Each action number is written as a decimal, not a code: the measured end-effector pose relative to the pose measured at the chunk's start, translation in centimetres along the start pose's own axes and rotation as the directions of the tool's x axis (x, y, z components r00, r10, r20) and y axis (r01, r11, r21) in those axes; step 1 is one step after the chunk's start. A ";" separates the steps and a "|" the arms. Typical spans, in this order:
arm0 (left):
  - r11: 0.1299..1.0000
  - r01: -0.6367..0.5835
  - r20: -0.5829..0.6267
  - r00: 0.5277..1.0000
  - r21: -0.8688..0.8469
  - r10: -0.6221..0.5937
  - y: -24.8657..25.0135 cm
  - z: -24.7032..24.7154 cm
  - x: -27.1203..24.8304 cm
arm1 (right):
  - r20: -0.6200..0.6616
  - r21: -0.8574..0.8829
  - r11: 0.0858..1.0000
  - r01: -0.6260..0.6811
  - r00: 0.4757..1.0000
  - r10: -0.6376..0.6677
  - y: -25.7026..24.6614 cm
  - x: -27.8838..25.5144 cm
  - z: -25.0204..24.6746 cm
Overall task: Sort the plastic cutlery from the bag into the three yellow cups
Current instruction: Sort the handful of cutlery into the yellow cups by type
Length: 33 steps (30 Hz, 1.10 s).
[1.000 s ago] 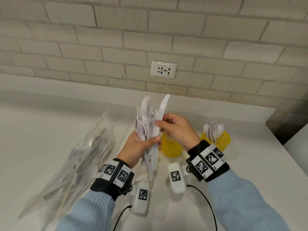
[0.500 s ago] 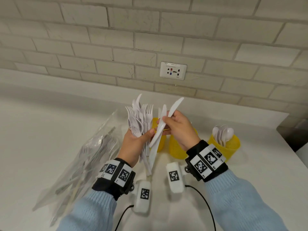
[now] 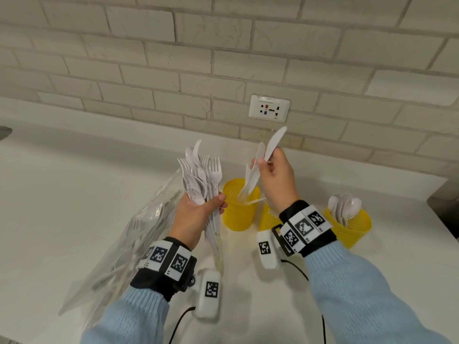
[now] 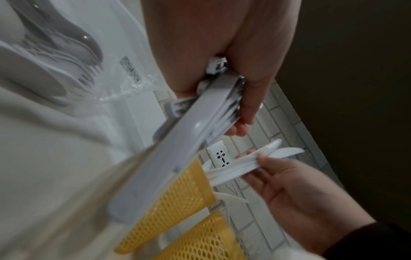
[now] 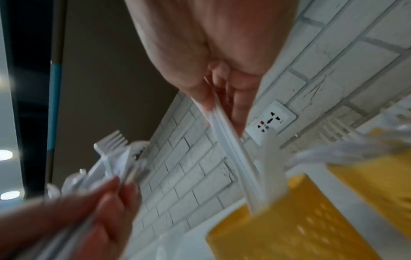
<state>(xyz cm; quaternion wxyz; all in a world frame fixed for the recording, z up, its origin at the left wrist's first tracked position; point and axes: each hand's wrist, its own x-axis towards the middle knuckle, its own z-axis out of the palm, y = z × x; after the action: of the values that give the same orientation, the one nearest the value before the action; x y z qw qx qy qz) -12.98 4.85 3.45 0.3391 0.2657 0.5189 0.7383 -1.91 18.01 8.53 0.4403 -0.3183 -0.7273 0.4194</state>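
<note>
**Knives over the left cup**

The right hand (image 3: 275, 180) pinches two white plastic knives (image 3: 263, 160), blades up toward the wall, handles dipping into the left yellow mesh cup (image 3: 238, 212). The left hand (image 3: 196, 214) grips a bundle of white forks and spoons (image 3: 203, 180), upright (no legible writing).

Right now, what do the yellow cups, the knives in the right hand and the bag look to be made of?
Yellow cups: likely rigid plastic, matte, walls perforated like mesh. Knives pinched in the right hand: white plastic, smooth, slightly glossy, thin and a bit translucent. Bag: clear thin plastic film, crinkled, with shiny highlights; cutlery shows through.
</note>
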 end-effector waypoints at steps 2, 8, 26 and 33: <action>1.000 -0.003 0.007 1.000 -0.001 0.003 0.1 0.1 -0.1 | 0.115 -0.192 0.979 -0.071 0.989 0.094 1.3 -0.3 0.5; 1.000 0.018 0.043 0.999 -0.019 -0.018 0.3 0.7 -0.3 | 0.103 -0.310 0.949 -0.051 0.991 0.087 1.5 -0.8 -0.1; 0.995 -0.001 0.166 0.986 0.103 -0.017 -0.5 3.7 -1.5 | 0.225 0.315 0.927 -0.202 0.965 0.134 -2.1 -3.4 0.2; 0.998 0.001 0.205 0.979 0.071 -0.015 -0.7 4.3 -1.6 | 0.172 0.367 0.912 -0.183 0.977 0.127 -2.6 -2.7 -1.9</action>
<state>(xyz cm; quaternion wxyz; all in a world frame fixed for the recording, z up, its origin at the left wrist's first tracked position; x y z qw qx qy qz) -8.60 6.26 4.08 0.3844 0.3501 0.5078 0.6869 0.68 15.21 10.27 0.4050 -0.2523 -0.6342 0.6083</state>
